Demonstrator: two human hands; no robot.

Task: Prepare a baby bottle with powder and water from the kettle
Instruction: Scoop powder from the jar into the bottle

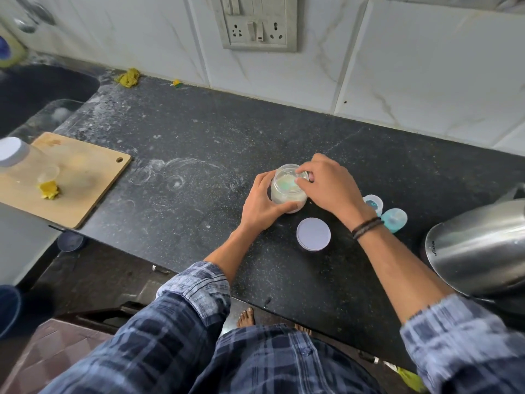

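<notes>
Gripping the open powder jar (288, 193) on the black counter (199, 155), my left hand (262, 206) wraps its side while my right hand (332, 189) dips curled fingers (301, 180) into its mouth; I cannot tell whether they pinch anything.

Kettle (480, 245) at counter's right edge: brushed glossy steel. Counter (199, 155): speckled black stone, dusty. Cutting board (82, 177) at left edge: matt wood. Jar (287, 191): clear plastic.

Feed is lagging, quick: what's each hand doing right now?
Left hand: grips the jar round its side.
Right hand: fingers curled at the jar's mouth; whether they hold anything cannot be told.
</notes>
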